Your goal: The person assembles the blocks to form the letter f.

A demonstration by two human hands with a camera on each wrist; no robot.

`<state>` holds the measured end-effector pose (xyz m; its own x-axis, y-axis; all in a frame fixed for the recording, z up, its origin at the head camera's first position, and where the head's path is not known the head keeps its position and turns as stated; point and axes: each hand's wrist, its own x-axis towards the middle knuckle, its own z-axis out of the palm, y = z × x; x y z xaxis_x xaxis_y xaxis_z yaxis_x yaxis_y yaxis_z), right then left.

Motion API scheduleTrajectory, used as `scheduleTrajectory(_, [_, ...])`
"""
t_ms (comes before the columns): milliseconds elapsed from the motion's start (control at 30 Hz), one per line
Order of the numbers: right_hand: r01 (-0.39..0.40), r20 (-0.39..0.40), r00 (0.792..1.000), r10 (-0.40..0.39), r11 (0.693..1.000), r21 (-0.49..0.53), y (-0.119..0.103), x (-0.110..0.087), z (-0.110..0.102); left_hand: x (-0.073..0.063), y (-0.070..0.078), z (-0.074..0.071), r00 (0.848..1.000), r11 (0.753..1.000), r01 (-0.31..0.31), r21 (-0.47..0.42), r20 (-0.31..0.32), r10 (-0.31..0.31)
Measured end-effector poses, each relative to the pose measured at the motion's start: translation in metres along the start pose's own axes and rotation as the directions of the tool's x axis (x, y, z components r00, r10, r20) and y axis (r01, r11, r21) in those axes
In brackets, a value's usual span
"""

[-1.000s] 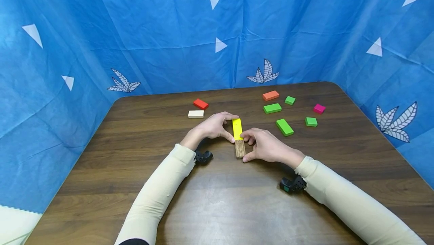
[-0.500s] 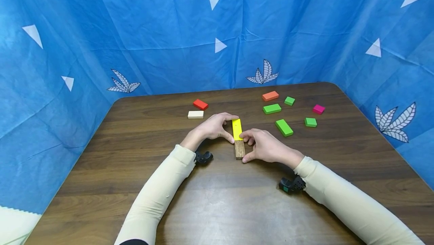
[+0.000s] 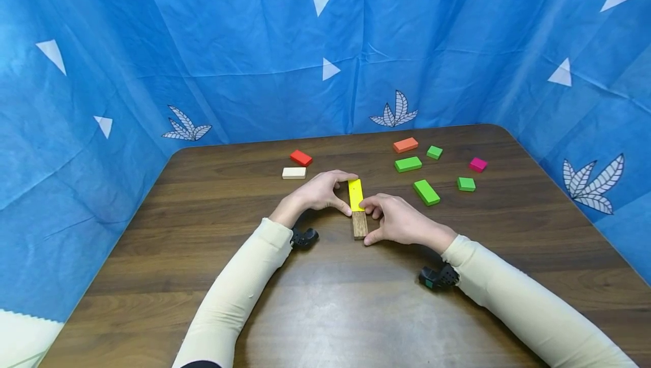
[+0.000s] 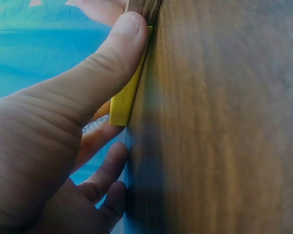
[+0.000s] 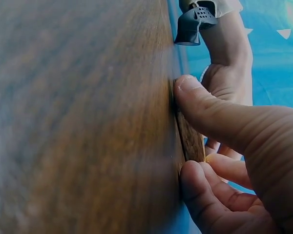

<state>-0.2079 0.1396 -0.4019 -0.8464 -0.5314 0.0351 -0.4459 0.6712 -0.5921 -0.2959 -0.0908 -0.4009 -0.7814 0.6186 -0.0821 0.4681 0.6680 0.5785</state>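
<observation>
A yellow block (image 3: 356,195) and a brown wood-grain block (image 3: 359,225) lie end to end on the table in the head view, the yellow one farther away. My left hand (image 3: 321,191) grips the yellow block, index fingertip at its far end and thumb by the seam with the brown one. In the left wrist view, the left thumb (image 4: 119,53) covers part of the yellow block. My right hand (image 3: 399,218) holds the brown block from the right. Its thumb sits at the near end, and its index fingertip rests on the yellow block's near corner.
Beyond my left hand lie a red block (image 3: 301,157) and a white block (image 3: 294,173). To the right are an orange block (image 3: 406,144), several green blocks (image 3: 426,193) and a magenta block (image 3: 478,164). A blue curtain (image 3: 244,51) hangs behind the table (image 3: 152,243).
</observation>
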Motion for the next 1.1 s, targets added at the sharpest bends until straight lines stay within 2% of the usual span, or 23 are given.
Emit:
scheduleTrajectory(567, [-0.005,0.004,1.000,0.005,0.999,0.035,0.000,0.000,-0.003,-0.003,0.000,-0.003,1.000,1.000,-0.011,0.016,-0.002,0.011])
scheduleTrajectory(967, [0.034,-0.041,0.999,-0.034,0.999,-0.001,0.004,0.009,-0.002,-0.005,0.000,-0.004,1.000,1.000,-0.010,0.019,-0.002,0.011])
scheduleTrajectory(1100, [0.018,-0.036,0.999,-0.018,1.000,0.000,0.005,0.012,-0.003,-0.005,0.000,-0.003,1.000,0.999,-0.019,0.025,0.000,0.019])
